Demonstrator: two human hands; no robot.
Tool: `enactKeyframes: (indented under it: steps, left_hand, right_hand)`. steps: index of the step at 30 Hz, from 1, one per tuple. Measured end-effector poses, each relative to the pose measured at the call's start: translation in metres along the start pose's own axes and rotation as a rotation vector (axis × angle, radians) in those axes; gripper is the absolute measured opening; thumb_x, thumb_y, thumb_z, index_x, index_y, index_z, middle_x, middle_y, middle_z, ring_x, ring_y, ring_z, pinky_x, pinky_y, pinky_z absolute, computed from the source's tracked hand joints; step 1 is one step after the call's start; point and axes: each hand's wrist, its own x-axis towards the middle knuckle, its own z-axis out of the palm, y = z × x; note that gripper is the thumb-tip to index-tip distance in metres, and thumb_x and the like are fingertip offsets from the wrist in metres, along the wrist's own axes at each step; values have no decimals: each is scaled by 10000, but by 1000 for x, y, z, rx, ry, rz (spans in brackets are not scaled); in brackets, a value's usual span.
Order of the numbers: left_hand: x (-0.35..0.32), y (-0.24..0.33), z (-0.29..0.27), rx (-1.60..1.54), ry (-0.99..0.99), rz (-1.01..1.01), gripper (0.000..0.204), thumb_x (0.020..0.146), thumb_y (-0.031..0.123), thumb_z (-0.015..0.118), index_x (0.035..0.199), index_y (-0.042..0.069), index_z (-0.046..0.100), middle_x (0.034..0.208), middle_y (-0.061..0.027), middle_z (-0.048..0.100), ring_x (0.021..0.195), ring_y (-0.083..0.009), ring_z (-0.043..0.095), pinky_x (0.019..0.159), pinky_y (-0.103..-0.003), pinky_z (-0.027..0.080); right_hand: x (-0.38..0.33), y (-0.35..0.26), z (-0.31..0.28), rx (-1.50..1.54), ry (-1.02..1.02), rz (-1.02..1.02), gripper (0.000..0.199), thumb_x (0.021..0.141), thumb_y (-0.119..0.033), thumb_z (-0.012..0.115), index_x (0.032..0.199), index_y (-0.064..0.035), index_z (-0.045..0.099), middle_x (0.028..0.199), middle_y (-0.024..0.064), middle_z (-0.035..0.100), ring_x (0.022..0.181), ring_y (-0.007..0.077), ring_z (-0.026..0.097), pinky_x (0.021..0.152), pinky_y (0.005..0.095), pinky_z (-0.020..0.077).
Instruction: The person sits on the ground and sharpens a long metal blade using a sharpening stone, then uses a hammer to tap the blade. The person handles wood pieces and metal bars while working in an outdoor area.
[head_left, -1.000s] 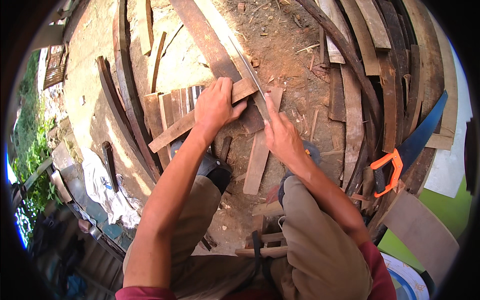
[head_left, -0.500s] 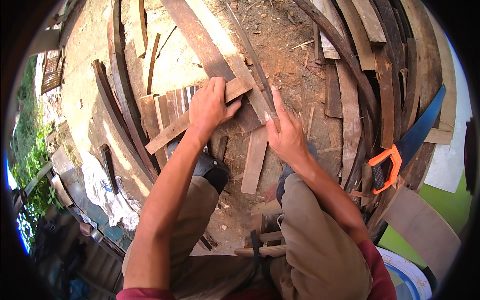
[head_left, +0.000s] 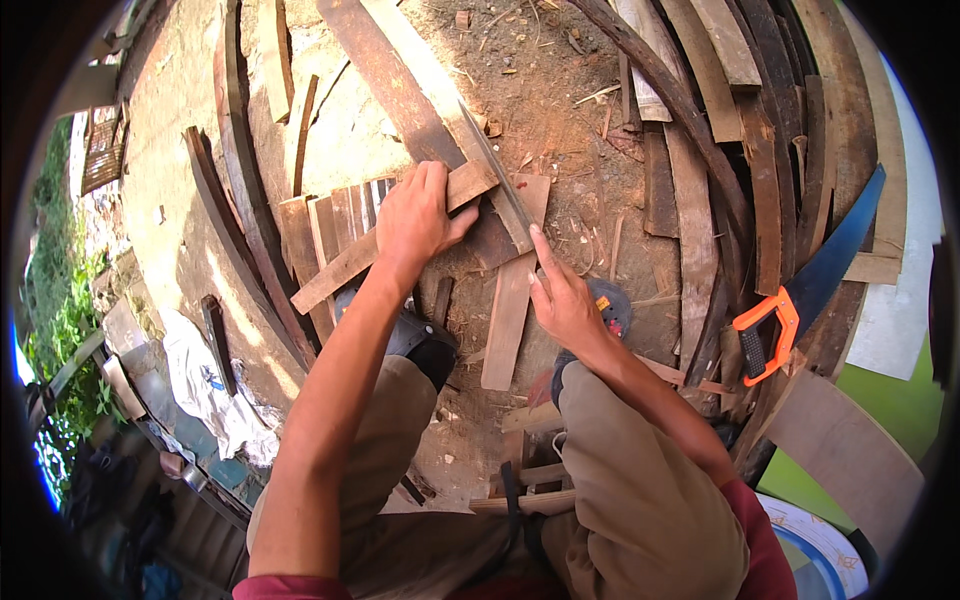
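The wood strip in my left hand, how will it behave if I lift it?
Probably stiff: the strip looks straight and solid. Its squared edges suggest it won't roll, and its slim shape should keep it fairly light.

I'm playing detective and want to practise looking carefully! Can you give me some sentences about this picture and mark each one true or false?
1. The left hand grips a short wooden strip. True.
2. The right hand is on the handle of the blue-bladed saw. False: the saw lies farther to the right, apart from both hands.
3. The short wooden strip crosses over a dark brown plank. True.
4. The saw's handle is green. False: it is orange, with a black grip.
5. A white cloth lies over on the person's left. True.
6. The person's trousers are bright yellow. False: they are brown.
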Motion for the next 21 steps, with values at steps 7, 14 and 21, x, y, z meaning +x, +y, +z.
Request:
enactKeyframes:
  steps: [7, 14, 21]
  left_hand:
    - [0, 0, 1, 8, -13, -22, 535, 731, 349, 847, 1027, 37, 529, 981, -149, 610, 953, -348, 638, 801, -433, 529]
    - [3, 0, 0, -20, 52, 27, 539, 738, 343, 847, 1011, 28, 505, 932, -180, 628, 900, -385, 650, 759, -460, 528]
    - [2, 1, 0, -15, 29, 17, 556, 735, 349, 850, 1021, 26, 500, 954, -185, 624, 918, -390, 644, 769, -465, 526]
  right_hand:
    - [-3, -1, 0, 41, 140, -120, 760, 939, -48, 594, 1614, -174, 271, 954, 222, 583, 779, 423, 616, 708, 498, 512]
    - [-1, -3, -5, 31, 14, 37, 763, 929, -39, 610, 1609, -149, 282, 940, 219, 576, 760, 415, 606, 706, 483, 513]
    - [-4, 2, -3, 52, 19, 29, 769, 915, -15, 577, 1611, -159, 284, 947, 226, 589, 771, 409, 616, 712, 480, 515]
